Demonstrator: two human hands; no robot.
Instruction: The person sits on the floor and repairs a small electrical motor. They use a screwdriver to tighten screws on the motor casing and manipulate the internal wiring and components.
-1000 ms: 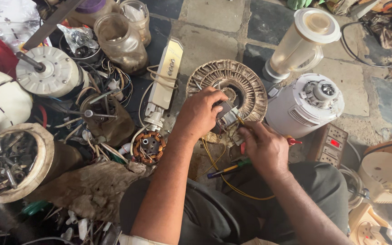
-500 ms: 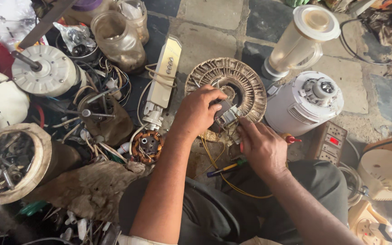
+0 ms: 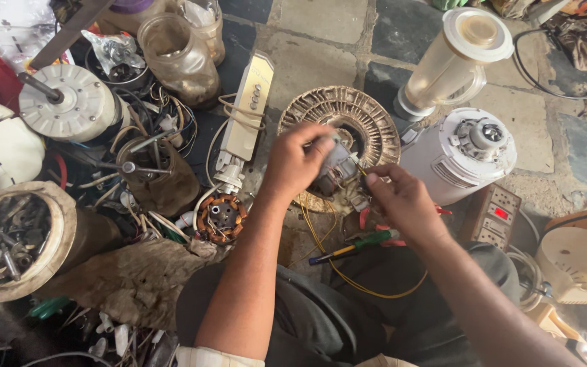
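Note:
A round fan stator point(image 3: 368, 112) with copper windings lies on the stone floor in front of me. My left hand point(image 3: 298, 160) is closed on a small grey part point(image 3: 340, 163) held over the stator's middle. My right hand point(image 3: 402, 197) pinches a thin wire end close beside that part, fingertips nearly touching the left hand. Yellow wires point(image 3: 321, 231) trail down from the part toward my lap. A green-handled screwdriver point(image 3: 354, 246) lies on the floor just under my right hand.
A white mixer base point(image 3: 467, 153) and blender jar point(image 3: 453, 58) stand at right, beside a switch box point(image 3: 497, 217). At left are a small wound stator point(image 3: 220, 217), a cream switch panel point(image 3: 249, 109), jars, a fan motor point(image 3: 66, 102) and a tin of metal parts point(image 3: 8, 238).
Both hands have lifted slightly off the stator and come closer together; the left now holds the grey part higher, and the right has moved up to pinch at it.

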